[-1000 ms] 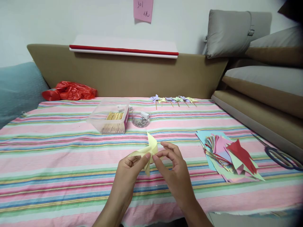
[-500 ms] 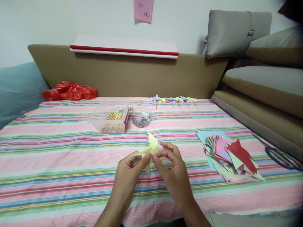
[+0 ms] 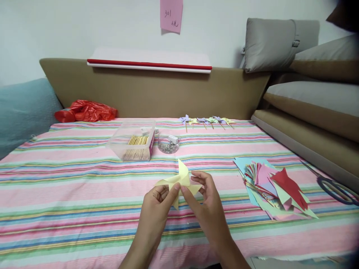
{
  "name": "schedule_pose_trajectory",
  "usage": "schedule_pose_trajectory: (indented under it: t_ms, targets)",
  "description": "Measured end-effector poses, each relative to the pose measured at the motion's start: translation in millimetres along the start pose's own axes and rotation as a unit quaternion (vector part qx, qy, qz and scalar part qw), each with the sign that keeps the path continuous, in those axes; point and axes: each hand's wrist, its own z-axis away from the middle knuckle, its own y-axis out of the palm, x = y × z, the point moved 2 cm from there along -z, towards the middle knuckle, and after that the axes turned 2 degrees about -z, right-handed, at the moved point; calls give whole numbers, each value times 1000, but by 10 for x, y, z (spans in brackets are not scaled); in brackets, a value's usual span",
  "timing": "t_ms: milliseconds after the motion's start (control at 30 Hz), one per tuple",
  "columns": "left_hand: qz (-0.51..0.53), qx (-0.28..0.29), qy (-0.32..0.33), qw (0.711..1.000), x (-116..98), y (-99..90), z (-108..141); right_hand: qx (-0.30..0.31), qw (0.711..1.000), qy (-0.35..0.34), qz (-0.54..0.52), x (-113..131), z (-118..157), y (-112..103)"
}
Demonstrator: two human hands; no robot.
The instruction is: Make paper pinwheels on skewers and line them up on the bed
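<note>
A pale yellow paper pinwheel (image 3: 183,175) is held above the striped cloth, its pointed blades spread around the centre. My left hand (image 3: 159,201) pinches it from the left, thumb near the middle. From the right, my right hand (image 3: 206,198) grips it with the thumb beside the left thumb; its other fingers curve behind the right blade. Beyond the hands stand a clear box (image 3: 137,154) of wooden sticks and a round clear container (image 3: 168,148) with small metal pieces and a white block.
Finished pinwheels on sticks (image 3: 202,120) lie at the back. Coloured paper pieces (image 3: 286,186) and scissors (image 3: 333,188) are on the right. A red plastic bag (image 3: 92,111) lies back left, and stacked cushions (image 3: 314,112) border the right side.
The pinwheel has turned to show its face more, with the right blade now visible. Both hands still hold it. The whole view has shifted slightly.
</note>
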Motion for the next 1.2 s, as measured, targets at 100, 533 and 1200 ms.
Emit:
schedule_pose_trajectory:
  t_ms: [100, 533, 1200]
  targets:
    - [-23, 1, 3, 1000, -17, -15, -2, 51, 998, -9, 32, 21, -50, -31]
    - [-45, 20, 27, 998, -37, -67, 1, 67, 997, 23, -14, 29, -48, 6]
    - [22, 8, 22, 999, -97, -179, -7, 138, 947, -105, 269, -62, -1869, 655]
